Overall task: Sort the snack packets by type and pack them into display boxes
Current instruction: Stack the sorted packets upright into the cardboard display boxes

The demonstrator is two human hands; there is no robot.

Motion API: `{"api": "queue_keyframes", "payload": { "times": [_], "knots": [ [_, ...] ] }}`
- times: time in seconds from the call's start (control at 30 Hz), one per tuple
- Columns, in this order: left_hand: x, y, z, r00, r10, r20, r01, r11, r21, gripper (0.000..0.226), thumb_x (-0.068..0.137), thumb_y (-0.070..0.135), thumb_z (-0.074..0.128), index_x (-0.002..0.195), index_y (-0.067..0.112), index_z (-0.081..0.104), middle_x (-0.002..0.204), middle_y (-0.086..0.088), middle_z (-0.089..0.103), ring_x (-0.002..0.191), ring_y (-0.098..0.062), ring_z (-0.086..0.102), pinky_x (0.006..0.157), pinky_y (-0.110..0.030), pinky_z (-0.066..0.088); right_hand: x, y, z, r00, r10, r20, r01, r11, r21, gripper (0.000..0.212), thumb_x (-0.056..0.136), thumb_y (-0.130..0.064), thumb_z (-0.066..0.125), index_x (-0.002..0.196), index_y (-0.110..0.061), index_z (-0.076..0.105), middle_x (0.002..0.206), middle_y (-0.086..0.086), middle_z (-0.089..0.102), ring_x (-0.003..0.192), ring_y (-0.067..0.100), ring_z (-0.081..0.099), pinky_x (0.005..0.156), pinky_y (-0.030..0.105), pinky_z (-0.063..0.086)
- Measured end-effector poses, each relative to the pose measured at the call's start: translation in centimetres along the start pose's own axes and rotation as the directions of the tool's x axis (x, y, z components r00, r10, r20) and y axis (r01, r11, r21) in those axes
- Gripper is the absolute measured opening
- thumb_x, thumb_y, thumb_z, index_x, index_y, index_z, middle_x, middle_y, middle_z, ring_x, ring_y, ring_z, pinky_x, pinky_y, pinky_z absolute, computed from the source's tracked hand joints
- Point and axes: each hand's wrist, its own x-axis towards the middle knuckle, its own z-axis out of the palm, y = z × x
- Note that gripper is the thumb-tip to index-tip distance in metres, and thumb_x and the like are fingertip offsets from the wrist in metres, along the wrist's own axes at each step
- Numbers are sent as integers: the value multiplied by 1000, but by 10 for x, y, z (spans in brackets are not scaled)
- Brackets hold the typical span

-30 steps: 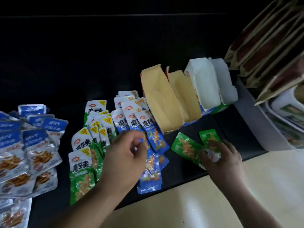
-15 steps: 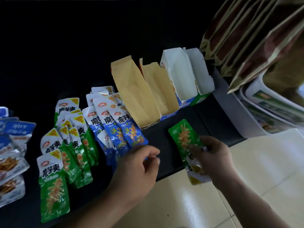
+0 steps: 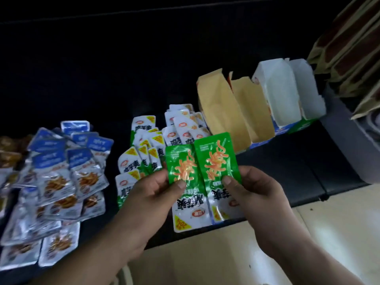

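Two green-and-white snack packets are held side by side, upside down, above the front edge of the dark surface. My left hand [image 3: 152,194] pinches the left green packet [image 3: 183,171] with its thumb on top. My right hand [image 3: 257,194] pinches the right green packet [image 3: 218,161] the same way. Behind them lie a pile of green packets [image 3: 139,153] and a row of blue packets [image 3: 183,124], partly hidden. Several open display boxes stand at the back right: a tan-lined box [image 3: 222,120] and a white-lined box [image 3: 281,95].
A heap of blue-and-silver packets [image 3: 61,177] covers the left of the dark surface [image 3: 287,171]. Stacked brown paper bags [image 3: 353,48] and a grey box [image 3: 349,149] stand at the right. Pale floor [image 3: 205,264] lies below the front edge.
My right hand has lifted the green packets off the surface. My left hand has come over from the blue row and taken hold of one, so each hand holds a packet.
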Motion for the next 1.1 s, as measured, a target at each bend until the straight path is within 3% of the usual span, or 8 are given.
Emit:
{"api": "queue_keyframes", "payload": {
  "times": [0.07,0.2,0.43,0.57,0.7,0.87,0.97,1.1],
  "knots": [
    [-4,-5,-17,994,-99,-51,91,984,-155,26,96,32,70,118,46,70,103,25,68,109,-3,64,109,-42,45,-4,-3,17,997,-13,74,13,1000,-1,13,95,-7,70,89,-16,78,78,1,74,61,10,62,57,23,53],
    [-10,-13,-39,981,-98,167,140,955,-260,44,92,15,63,131,35,68,132,4,71,127,-25,64,113,-63,41,-10,-13,47,958,-90,271,117,989,-85,15,96,-8,67,97,-18,79,87,1,78,73,13,69,68,23,54],
    [-13,-22,-87,997,-37,-64,35,999,-26,38,92,27,78,118,50,64,114,27,68,111,8,65,101,-23,49,16,-25,90,944,-238,230,327,780,-534,22,84,-21,84,87,-38,70,95,-7,69,82,0,65,65,7,44],
    [-14,-23,-85,999,12,-31,-20,963,-267,33,94,7,72,123,21,67,117,1,77,101,-9,72,81,-24,56,20,-18,109,976,-126,178,181,922,-342,10,90,-24,79,95,-22,71,82,-3,76,78,15,71,65,26,54],
    [-21,-16,-72,999,-43,-15,34,923,-383,27,95,-2,67,113,18,69,110,-3,78,97,-21,75,81,-36,59,11,-5,117,984,-47,173,89,965,-248,19,94,-18,74,106,-30,68,84,-11,78,76,1,72,64,17,54],
    [-22,-29,-83,899,196,-391,-109,966,234,33,92,25,76,113,44,61,114,19,66,98,-2,68,78,-24,57,20,-14,100,937,-62,344,232,846,-480,29,89,-9,77,105,-34,75,94,-15,79,90,5,73,78,18,56],
    [-17,-23,-90,831,550,-77,-398,686,610,58,90,25,76,142,37,53,140,21,53,131,4,47,109,-10,34,23,-20,100,861,-65,505,399,702,-589,27,86,-12,81,97,-37,77,99,-21,77,98,-1,71,89,31,58],
    [-11,-20,-79,862,494,111,-424,584,692,60,91,29,73,143,42,47,126,15,69,114,-7,63,100,-28,52,26,-20,104,834,-114,539,508,537,-673,30,76,-26,87,93,-40,66,95,-25,75,95,-3,70,87,37,57]
  ]
}}
